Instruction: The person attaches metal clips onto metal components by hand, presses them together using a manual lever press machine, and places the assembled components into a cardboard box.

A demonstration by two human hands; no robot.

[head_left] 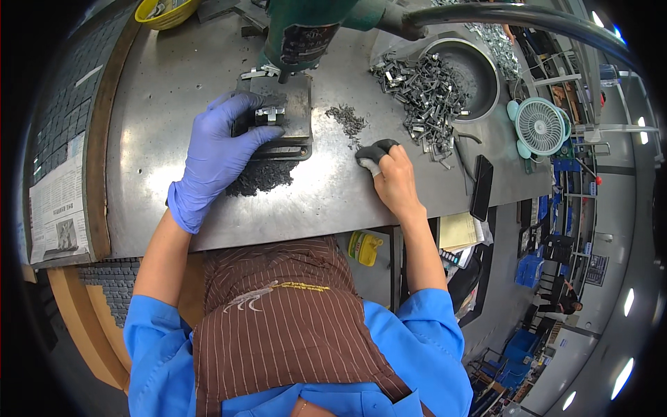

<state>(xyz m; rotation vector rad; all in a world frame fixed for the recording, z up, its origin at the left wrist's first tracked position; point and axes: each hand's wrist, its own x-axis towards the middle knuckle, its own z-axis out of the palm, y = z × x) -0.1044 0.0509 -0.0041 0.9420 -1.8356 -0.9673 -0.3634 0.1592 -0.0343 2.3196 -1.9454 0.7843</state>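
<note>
My left hand point(221, 142), in a purple glove, reaches to a steel fixture block point(295, 104) under a green press head point(299, 38). Its thumb and fingers close around a small shiny metal part point(269, 115) on the block. My right hand point(392, 174) rests on the metal bench with its fingers curled together, dark covers on the fingertips. Whatever those fingers hold, if anything, is hidden. Beside them lies a scatter of small dark pieces point(346, 121). Black shavings point(262, 178) are heaped below the fixture.
At the right, many small metal parts point(427, 97) spill from a round metal bowl point(490, 83). Pliers point(462, 156), a black phone point(481, 187) and a light green fan point(540, 126) stand nearby. A yellow basket point(167, 14) sits far left. Trays of dark blocks point(66, 118) line the left edge.
</note>
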